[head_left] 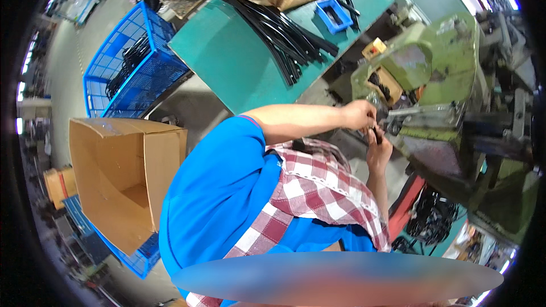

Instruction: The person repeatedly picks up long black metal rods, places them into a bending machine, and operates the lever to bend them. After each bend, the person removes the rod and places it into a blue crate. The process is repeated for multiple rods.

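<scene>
Nearest is the checked apron (324, 185). Beyond it, the right hand (381, 149) pinches a small dark piece (378, 134) between thumb and fingers; the left hand (358, 115) is curled close by, fingertips bunched, though I cannot tell whether they grip it too. The piece, just left of the green machine (455, 51), looks light and fairly stiff, perhaps slick, probably best held by its ends. Farther off, black strips (273, 37) lie across a green table (207, 51)

The head fisheye looks down from nearby.
</scene>
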Tool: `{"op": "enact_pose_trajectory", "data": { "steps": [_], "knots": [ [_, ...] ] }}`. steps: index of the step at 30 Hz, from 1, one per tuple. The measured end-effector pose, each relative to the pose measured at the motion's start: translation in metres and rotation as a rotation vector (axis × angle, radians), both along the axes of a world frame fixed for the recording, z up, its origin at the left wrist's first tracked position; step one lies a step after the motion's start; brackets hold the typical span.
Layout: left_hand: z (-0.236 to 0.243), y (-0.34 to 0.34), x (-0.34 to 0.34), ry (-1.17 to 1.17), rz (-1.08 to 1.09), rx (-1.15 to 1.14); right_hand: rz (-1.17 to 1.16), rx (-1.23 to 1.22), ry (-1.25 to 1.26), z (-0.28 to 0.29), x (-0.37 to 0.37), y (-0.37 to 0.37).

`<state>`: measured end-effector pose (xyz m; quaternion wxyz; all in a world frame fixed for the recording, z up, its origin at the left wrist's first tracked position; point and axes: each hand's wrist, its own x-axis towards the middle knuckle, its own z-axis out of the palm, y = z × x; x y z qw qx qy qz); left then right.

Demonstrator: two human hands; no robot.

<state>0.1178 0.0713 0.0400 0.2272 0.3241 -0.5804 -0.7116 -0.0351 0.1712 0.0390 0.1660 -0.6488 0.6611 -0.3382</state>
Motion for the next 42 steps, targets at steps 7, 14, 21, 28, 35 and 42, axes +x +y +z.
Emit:
{"op": "enact_pose_trajectory", "data": {
  "steps": [7, 14, 21, 28, 35, 42],
  "knots": [
    [-0.03, -0.022, 0.111, -0.77, -0.108, -0.789, -0.068, 0.046, -0.126, -0.02, 0.012, 0.005],
    [-0.112, -0.083, 0.229, -1.35, 0.01, -1.188, -0.126, 0.096, -0.071, -0.018, 0.013, 0.002],
    [-0.113, -0.086, 0.229, -1.206, -0.103, -1.207, -0.084, 0.1, 0.18, -0.014, -0.005, 0.024],
    [-0.049, -0.035, 0.149, -0.67, -0.202, -1.236, -0.162, 0.127, 0.322, -0.009, -0.018, 0.05],
    [0.011, 0.009, 0.067, -0.307, -0.304, -1.134, 0.105, -0.097, 0.281, 0.052, 0.026, 0.048],
    [-0.015, -0.019, 0.1, -0.443, -0.339, -1.021, 0.039, 0.037, 0.172, 0.044, 0.014, 0.05]
  ]
}}
